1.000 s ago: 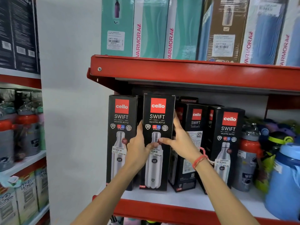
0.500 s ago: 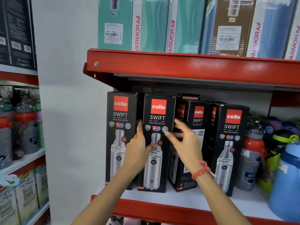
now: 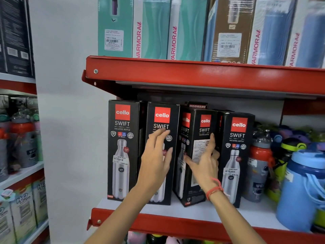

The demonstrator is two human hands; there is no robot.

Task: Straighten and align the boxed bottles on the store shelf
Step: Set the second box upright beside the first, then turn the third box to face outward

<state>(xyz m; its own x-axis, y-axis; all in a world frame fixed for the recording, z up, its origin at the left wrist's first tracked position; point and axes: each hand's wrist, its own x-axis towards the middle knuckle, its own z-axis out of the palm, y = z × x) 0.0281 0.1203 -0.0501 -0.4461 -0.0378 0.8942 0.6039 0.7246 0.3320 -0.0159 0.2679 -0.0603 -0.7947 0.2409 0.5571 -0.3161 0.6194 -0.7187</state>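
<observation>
A red-edged store shelf (image 3: 175, 224) carries a row of four black Cello Swift bottle boxes, with loose bottles crowded at its right end and Varmora boxes (image 3: 153, 32) on the shelf above. The first box (image 3: 122, 150) and second box (image 3: 162, 120) face squarely forward, while the third box (image 3: 197, 131) stands turned at an angle, showing its corner, and the fourth box (image 3: 237, 138) stands just right of it. The left hand (image 3: 156, 161) hovers with fingers spread in front of the second box, holding nothing, and the right hand (image 3: 204, 161) is spread wide against the third box's label face, thumb toward its corner edge, fingers at its right side.
</observation>
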